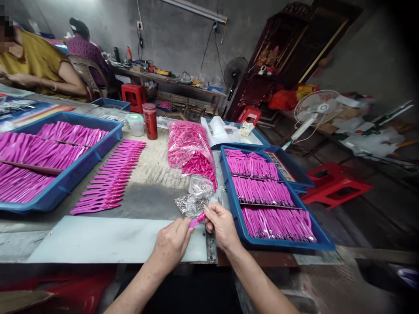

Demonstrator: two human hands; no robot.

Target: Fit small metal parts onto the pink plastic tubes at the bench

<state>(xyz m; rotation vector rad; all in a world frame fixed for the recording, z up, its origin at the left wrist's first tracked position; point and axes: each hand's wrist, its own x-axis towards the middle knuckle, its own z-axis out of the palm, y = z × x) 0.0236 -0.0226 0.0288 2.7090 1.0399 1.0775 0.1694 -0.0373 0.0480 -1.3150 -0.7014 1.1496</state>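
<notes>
Between my hands is a slim pink plastic handle. My left hand is closed around its lighter end. A glossy, darker pink tip piece sits at the other end, pinched by the fingers of my right hand; whether the two parts are fully joined I cannot tell. Just beyond my fingers lies a clear bag of small metal parts. Behind it stands a plastic bag of glossy pink pieces, spilling toward me. A row of pink handles with dark pink tips lies to the left.
Blue trays of pink handles stand left and right. A pale board lies along the front edge. A red tumbler and a lidded tub stand farther back. A person in a mustard top sits at left.
</notes>
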